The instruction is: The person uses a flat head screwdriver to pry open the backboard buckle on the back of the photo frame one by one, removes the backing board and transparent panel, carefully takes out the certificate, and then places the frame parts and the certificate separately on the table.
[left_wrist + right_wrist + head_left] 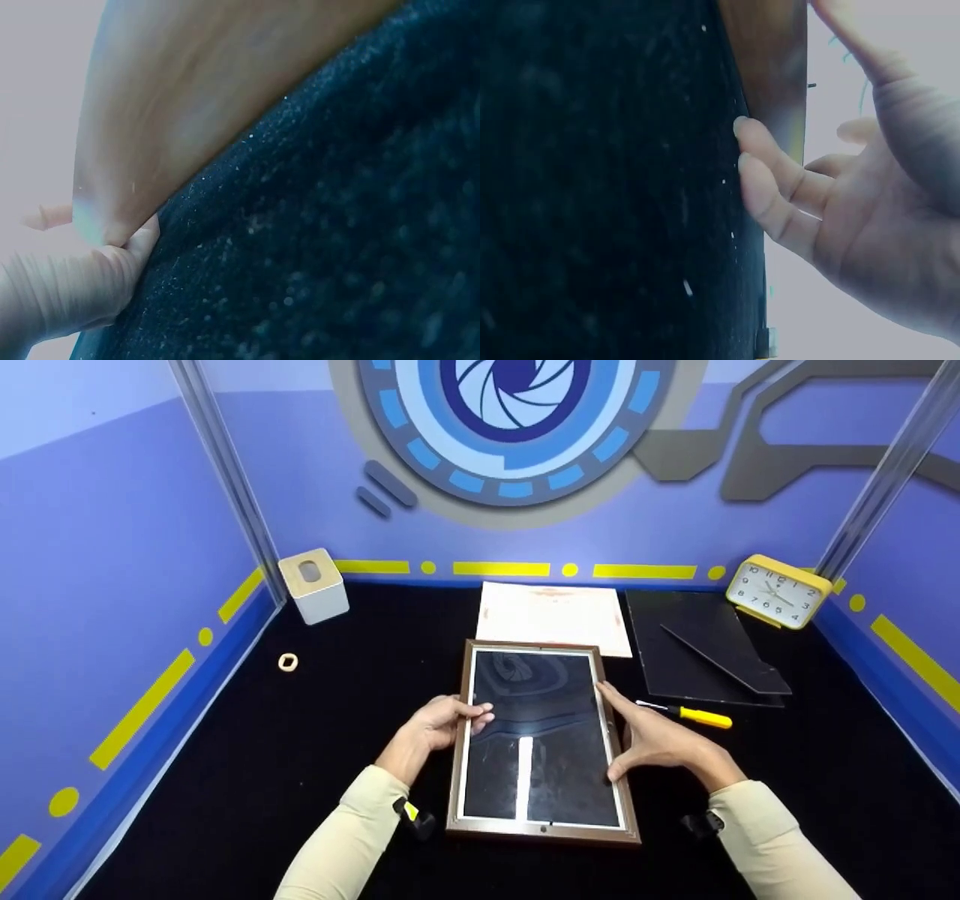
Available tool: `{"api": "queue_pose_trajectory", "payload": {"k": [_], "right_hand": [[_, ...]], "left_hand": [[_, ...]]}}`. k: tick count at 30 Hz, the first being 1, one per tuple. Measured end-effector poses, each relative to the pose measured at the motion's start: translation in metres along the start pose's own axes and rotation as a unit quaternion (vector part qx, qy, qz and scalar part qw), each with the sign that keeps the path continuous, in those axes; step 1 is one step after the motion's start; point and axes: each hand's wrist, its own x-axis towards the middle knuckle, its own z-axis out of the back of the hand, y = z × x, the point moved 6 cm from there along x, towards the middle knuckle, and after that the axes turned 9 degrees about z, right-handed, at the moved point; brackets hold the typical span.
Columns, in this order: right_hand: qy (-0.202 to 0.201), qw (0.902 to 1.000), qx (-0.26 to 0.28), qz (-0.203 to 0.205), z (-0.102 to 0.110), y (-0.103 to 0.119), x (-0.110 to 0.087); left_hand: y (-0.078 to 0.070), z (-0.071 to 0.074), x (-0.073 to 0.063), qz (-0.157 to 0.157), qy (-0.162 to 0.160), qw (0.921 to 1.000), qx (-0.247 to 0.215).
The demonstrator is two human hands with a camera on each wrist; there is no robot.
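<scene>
A brown picture frame (632, 817) with a pale inner border stands lengthwise between both hands, its glass pane (547, 780) reflecting light. My left hand (439, 720) grips the left side, the thumb laid over the rim; fingertips show inside the border. On the right side, my right hand (660, 739) holds the frame, with thumb and index finger spread apart along the rim. In the right wrist view, two bent fingers (761, 187) touch near the bottom of the frame's brown side (769, 60). The left wrist view shows the left hand (82, 281) at the frame's lower edge (172, 112).
Behind the frame lies a stained white board (551, 615). To its right are a black backing board (675, 622) with a black stand leg (720, 660), a yellow-handled screwdriver (705, 717) and a yellow clock (780, 591). A tissue box (319, 592) and small wooden ring (288, 655) sit left.
</scene>
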Motion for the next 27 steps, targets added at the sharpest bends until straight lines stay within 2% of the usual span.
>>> {"api": "queue_pose_trajectory", "payload": {"k": [5, 15, 18, 23, 27], "right_hand": [[0.000, 1.0000, -0.007, 0.002, 0.0028, 0.0008, 0.0014], [0.004, 0.9956, 0.093, 0.010, 0.0040, 0.0066, -0.0003], [-0.003, 0.9887, 0.148, 0.023, 0.0062, 0.0065, -0.0017], [-0.001, 0.9707, 0.233, 0.057, 0.0061, 0.0032, -0.0029], [0.014, 0.9562, 0.286, 0.059, 0.0016, -0.0008, -0.0033]], "left_hand": [[-0.0016, 0.0011, -0.0008, -0.005, 0.001, 1.0000, -0.001], [-0.0013, -0.0035, -0.0014, -0.021, -0.008, 0.9997, 0.008], [-0.0008, -0.0042, -0.0010, -0.020, -0.009, 0.9997, 0.009], [-0.0001, -0.0032, -0.0005, -0.014, -0.007, 0.9999, 0.005], [-0.0003, -0.0025, -0.0014, -0.015, -0.004, 0.9999, 0.004]]}}
